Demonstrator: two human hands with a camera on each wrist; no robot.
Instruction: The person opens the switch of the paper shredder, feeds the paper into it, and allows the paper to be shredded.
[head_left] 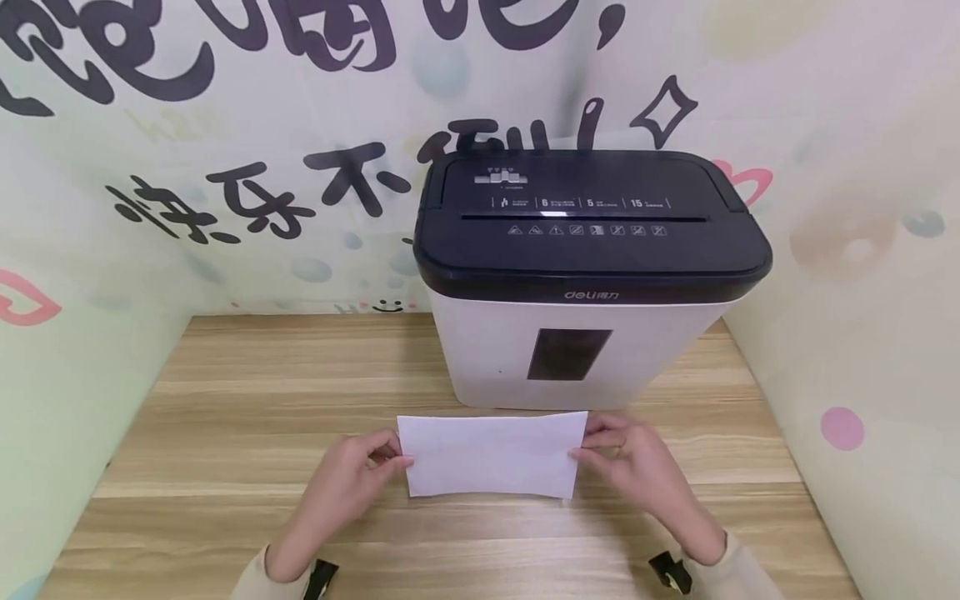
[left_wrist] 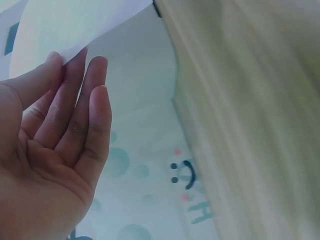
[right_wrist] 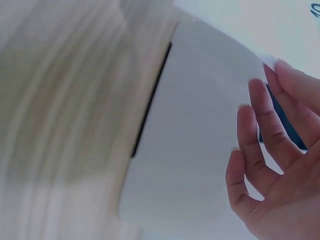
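A white sheet of paper point(head_left: 491, 456), wider than it is tall, is held up in front of the paper shredder point(head_left: 592, 250). My left hand point(head_left: 352, 475) pinches its left edge between thumb and fingers. At the right edge, my right hand point(head_left: 637, 467) pinches it the same way. In the left wrist view the thumb and a fingertip of the left hand point(left_wrist: 55, 135) meet on the paper point(left_wrist: 75, 25). The right wrist view has the right hand point(right_wrist: 280, 155) pinching the paper point(right_wrist: 240, 22), its other fingers spread apart.
The shredder has a dark lid with a narrow slot point(head_left: 585, 218) and a white bin with a dark window point(head_left: 570, 354). It stands at the back right of the wooden table point(head_left: 300, 367). Printed walls point(head_left: 337, 250) enclose the table at the back and sides.
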